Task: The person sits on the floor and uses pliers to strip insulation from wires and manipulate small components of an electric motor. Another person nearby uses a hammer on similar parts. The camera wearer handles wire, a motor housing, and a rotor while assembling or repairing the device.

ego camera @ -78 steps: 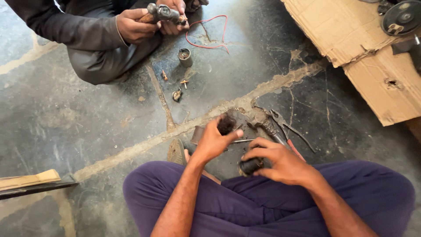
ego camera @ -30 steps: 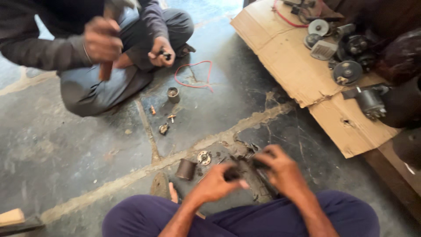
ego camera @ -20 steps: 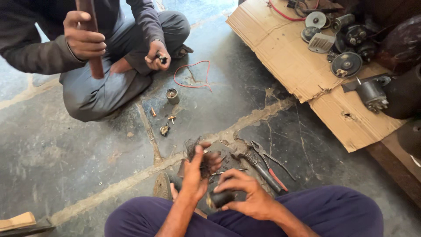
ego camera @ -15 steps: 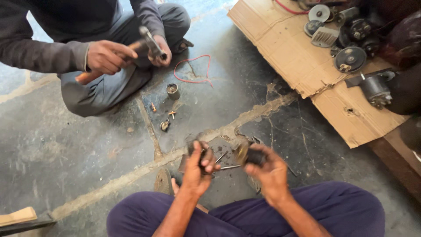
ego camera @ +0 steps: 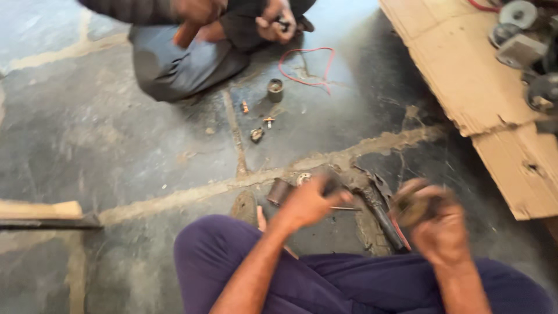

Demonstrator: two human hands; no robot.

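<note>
Low in the frame, right of centre, the right hand [ego camera: 437, 224] curls around a round, dark, blurred metal part [ego camera: 414, 208]. At lower centre the left hand [ego camera: 308, 200] is closed on a small dark piece [ego camera: 332, 185] – too blurred to identify – just beside a short brown cylinder [ego camera: 279, 191] on the concrete floor [ego camera: 104, 145], with pliers [ego camera: 381, 203] lying between the hands

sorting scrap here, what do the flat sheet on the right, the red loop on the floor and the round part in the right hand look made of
Flat sheet: cardboard, matte tan, with torn ragged edges and a punched hole.
Red loop: likely plastic-coated wire, thin, bright red and bent in loose curves.
Round part in the right hand: probably metal, dull brownish and grimy, but motion blur leaves it uncertain.
</note>
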